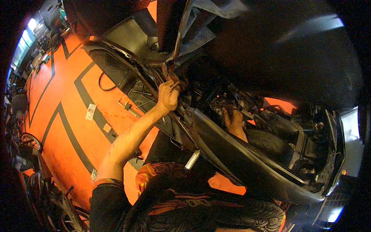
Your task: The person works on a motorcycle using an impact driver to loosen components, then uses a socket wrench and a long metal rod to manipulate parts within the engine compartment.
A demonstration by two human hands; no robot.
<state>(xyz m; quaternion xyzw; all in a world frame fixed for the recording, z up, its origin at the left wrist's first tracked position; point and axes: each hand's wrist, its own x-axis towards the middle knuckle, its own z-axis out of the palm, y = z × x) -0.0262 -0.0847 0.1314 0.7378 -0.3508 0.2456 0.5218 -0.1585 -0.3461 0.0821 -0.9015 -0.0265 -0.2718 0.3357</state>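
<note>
My left hand [169, 96] is closed in a fist at the near edge of a vehicle's open bay. Its fingers wrap round a dark, thin part beside the rusty-looking corner of the body [170, 69], but what that part is does not show. Deeper in the bay, my right hand [234, 120] reaches among dark mechanical parts [216, 102], its fingers bent against them. Shadow hides whatever the fingertips hold. A long dark fender [232, 145] crosses in front of my right forearm and covers part of it.
A large dark panel [301, 58] overhangs the bay. Loose metal tools [133, 110] lie left of my left forearm. A shiny textured cylinder [192, 159] sits below the fender. Cards [90, 111] lie on the orange floor [65, 112] with dark stripes. Wheels [31, 142] stand at far left.
</note>
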